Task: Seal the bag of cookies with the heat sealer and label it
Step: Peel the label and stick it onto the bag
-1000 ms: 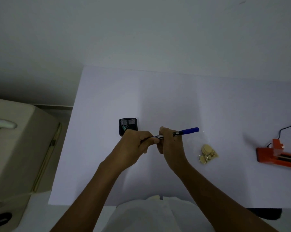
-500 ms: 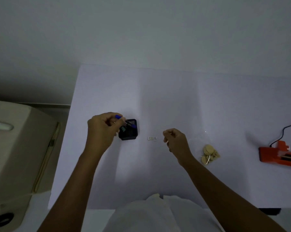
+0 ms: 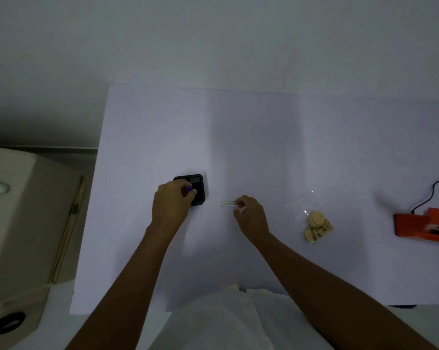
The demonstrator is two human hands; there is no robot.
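White label [image 3: 228, 203], tiny print unreadable

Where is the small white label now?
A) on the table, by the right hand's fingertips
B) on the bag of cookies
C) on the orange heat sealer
A: the label lies flat on the table at the right hand, well apart from the bag of cookies.

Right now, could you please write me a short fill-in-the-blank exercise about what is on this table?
1. The left hand grips a ____ pen at the black holder.
2. The label, at the fingertips of the right hand, lies ____ of the bag of cookies.
3. The heat sealer is ____.
Missing words: blue; left; orange.
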